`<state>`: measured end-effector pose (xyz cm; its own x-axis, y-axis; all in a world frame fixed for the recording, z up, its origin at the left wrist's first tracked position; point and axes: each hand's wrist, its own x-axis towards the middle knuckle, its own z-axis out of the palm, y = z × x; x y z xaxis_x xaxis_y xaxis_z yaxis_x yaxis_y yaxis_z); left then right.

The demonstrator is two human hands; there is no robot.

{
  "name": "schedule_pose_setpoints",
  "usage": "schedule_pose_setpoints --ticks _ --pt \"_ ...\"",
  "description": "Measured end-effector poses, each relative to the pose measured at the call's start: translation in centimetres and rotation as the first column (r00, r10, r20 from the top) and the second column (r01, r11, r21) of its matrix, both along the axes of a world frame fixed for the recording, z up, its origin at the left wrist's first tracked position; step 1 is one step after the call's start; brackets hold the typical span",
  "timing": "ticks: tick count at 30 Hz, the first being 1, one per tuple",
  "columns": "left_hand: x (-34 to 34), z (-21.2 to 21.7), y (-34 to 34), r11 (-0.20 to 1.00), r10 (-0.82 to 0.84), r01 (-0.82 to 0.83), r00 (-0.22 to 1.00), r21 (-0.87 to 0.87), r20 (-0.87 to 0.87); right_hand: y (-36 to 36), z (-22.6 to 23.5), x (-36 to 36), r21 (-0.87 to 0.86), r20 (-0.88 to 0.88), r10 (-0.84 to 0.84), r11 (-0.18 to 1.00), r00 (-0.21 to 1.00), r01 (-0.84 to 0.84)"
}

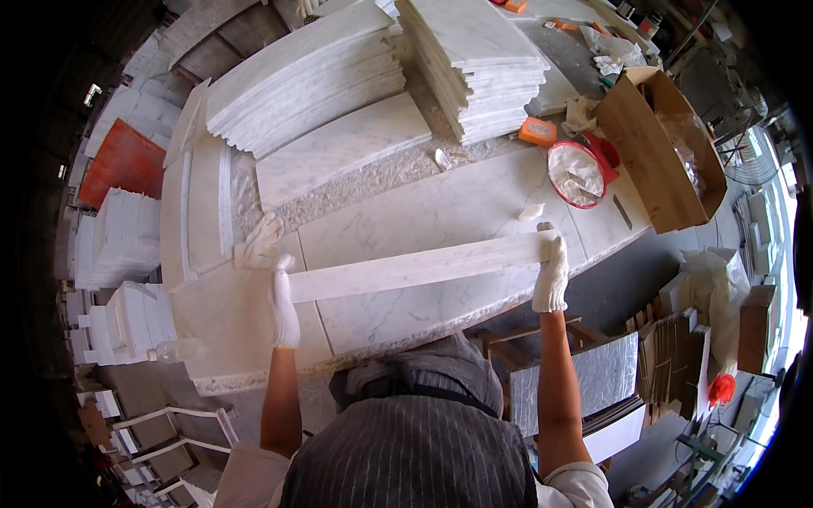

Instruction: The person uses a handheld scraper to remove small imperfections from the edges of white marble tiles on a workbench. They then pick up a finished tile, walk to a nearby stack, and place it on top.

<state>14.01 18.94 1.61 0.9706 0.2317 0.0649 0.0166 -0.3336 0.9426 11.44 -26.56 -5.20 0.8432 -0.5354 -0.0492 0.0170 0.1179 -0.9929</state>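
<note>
A long, narrow strip of white veined marble [415,269] spans the space between my hands, over the near part of the worktable. My left hand [284,309], in a white knitted glove, is closed on the strip's left end. At the other end my right hand [552,275], gloved alike, grips it with the fingers bent over the far edge. Beside my left fingers lies a crumpled white work glove or cloth [259,244]. Under the strip are large pale marble slabs [406,317]. Just beyond my right hand sits a small white scrap [532,212].
A red-rimmed bowl of white paste with a putty knife [576,173] stands at the right, near an orange box [538,131] and an open cardboard box [656,152]. Tall stacks of marble slabs [309,80] [478,72] occupy the back. A clear bottle [176,350] lies at the left.
</note>
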Motion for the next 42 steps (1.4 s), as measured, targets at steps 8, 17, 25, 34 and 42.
schedule_pose_setpoints --ticks 8,17,25,34,42 --pt "1.6 6.8 -11.7 0.419 -0.531 0.293 0.847 0.859 -0.031 0.3 0.6 0.0 0.025 -0.019 0.012 1.000 1.000 -0.011" --pt "2.0 5.3 -14.0 0.336 -0.479 0.414 0.849 0.846 -0.224 -6.1 -1.8 -2.3 0.061 -0.205 -0.013 0.998 0.979 0.026" --pt "2.1 5.2 -14.1 0.344 -0.482 0.429 0.844 0.835 -0.236 -8.6 -3.8 2.3 -0.587 -0.282 0.060 0.779 0.958 -0.222" --pt "2.1 5.4 -14.4 0.328 -0.473 0.418 0.849 0.847 -0.236 -7.0 -2.6 6.6 -0.752 -0.267 0.161 0.581 0.950 -0.310" --pt "1.9 5.3 -14.2 0.324 -0.466 0.385 0.860 0.864 -0.209 -8.0 -5.1 3.4 -0.491 -0.089 -0.230 0.857 0.969 0.159"
